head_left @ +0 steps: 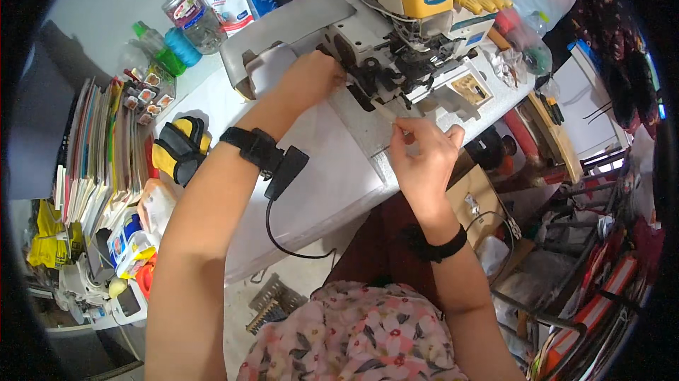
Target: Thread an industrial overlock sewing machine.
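Head view shows the left hand (311, 77) curled against one sewing machine (403, 34) on the white table (318, 169); the right hand (423, 158) pinches one thin tool (385, 112) at its needle area.

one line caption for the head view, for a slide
Left hand rests at the sewing machine while right hand pinches a thin tool.
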Action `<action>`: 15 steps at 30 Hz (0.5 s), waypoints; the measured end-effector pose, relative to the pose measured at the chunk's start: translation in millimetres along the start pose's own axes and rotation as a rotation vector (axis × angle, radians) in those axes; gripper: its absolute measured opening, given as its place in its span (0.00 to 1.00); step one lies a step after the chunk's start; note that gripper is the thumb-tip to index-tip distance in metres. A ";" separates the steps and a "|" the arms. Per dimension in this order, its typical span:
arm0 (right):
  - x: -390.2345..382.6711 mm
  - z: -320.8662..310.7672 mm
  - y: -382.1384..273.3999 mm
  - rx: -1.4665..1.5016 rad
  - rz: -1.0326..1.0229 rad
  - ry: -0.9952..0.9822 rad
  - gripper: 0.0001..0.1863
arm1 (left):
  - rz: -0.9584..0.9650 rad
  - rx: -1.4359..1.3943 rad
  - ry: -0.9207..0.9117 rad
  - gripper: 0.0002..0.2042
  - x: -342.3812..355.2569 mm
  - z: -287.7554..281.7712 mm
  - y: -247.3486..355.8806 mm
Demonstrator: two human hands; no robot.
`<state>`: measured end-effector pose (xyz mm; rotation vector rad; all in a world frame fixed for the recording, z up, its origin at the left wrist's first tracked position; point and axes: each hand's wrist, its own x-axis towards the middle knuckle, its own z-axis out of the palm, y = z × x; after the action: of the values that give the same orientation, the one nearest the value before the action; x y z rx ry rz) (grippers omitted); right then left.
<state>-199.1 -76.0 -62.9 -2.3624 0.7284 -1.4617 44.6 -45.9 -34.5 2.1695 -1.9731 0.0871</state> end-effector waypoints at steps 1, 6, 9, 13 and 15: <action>-0.2 -1.5 1.0 0.000 0.003 0.002 0.07 | 0.002 -0.026 0.002 0.08 0.5 0.4 0.1; -4.2 3.7 2.1 0.075 0.014 0.025 0.07 | -0.005 -0.012 0.157 0.08 -8.6 20.1 -4.5; -3.6 5.6 3.6 0.099 0.002 0.044 0.07 | 0.010 0.094 0.205 0.07 -12.0 31.7 1.7; -5.7 5.8 5.7 0.083 0.018 0.075 0.06 | -0.015 0.162 0.187 0.08 -14.7 25.7 13.9; -8.4 5.9 8.0 0.093 0.035 0.094 0.06 | -0.078 0.078 0.187 0.09 -13.6 21.5 15.5</action>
<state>-199.1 -78.3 -75.7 -2.2145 0.7052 -1.5652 25.8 -38.0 -56.3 2.1942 -1.8089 0.3465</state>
